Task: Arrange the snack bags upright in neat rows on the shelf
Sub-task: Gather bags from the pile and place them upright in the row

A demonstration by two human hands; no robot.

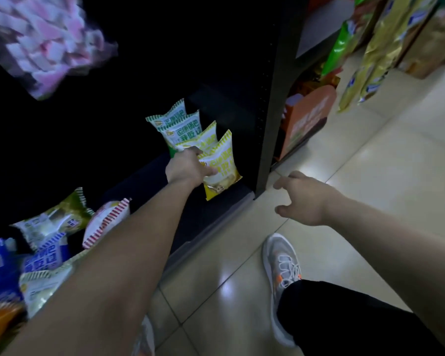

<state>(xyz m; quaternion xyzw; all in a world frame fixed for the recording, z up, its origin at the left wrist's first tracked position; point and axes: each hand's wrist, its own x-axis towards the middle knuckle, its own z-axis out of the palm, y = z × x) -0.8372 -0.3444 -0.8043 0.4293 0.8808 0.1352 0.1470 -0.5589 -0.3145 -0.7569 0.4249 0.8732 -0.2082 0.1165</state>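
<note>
Nearest, low on the left, a loose heap (pixel 44 247) of snack bags lies jumbled on the shelf (pixel 216 214): blue, green and a red-striped bag (pixel 106 222) lie flat or tipped, none upright. That is the work left, and it looks like the larger share. Out over the floor (pixel 344 176), the right hand (pixel 303 199) hangs empty, fingers spread and curled, touching nothing. Further in, the left hand (pixel 188 167) reaches to the front yellow bag (pixel 222 168), thumb across its face and fingers behind it, so the hand is closed on that bag. The bag stands at the shelf's front edge, leaning a little. Behind it runs the done part, a row (pixel 183 127) of three more bags standing one behind another, yellow then green. Beyond them the shelf goes dark; I cannot tell what is back there.
</note>
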